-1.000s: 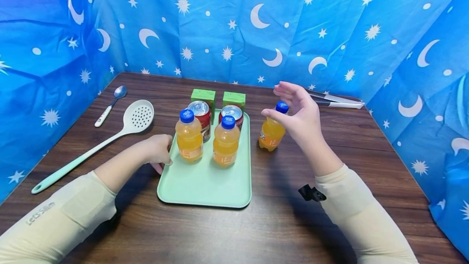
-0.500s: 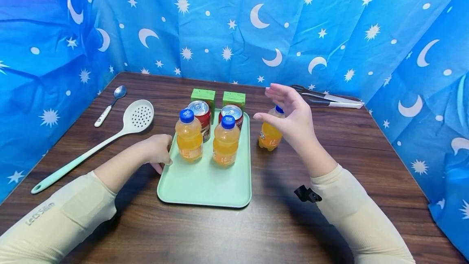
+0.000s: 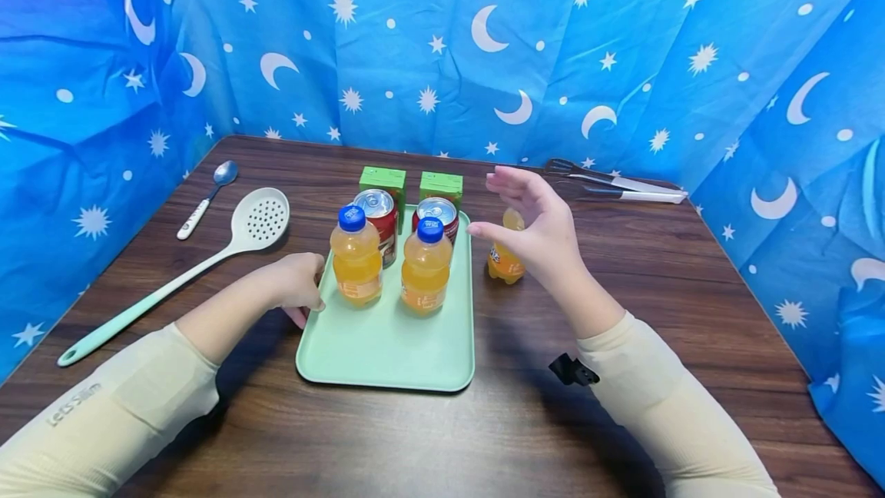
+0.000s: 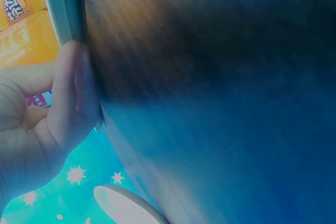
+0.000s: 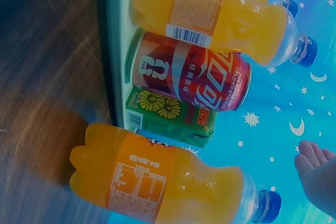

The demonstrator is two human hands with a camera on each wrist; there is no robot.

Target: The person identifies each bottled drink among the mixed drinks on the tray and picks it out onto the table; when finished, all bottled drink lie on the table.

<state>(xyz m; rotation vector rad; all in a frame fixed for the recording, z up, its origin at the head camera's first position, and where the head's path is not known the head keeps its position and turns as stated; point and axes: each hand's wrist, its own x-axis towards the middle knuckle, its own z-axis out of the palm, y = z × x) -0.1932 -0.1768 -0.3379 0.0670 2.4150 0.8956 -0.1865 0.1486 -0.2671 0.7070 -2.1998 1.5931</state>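
Right hand (image 3: 542,229): fingers wide, right of the tray (image 3: 387,356). Left hand (image 3: 293,283): fingers pinch the tray's left rim, some tips hidden below it. In the head view we lose a bottle (image 3: 505,260)'s cap (image 5: 269,206) behind our right hand; the right wrist view shows it blue. Bottle upright on the worktop (image 3: 401,444), just right of the tray; orange drink, orange label (image 5: 139,177).
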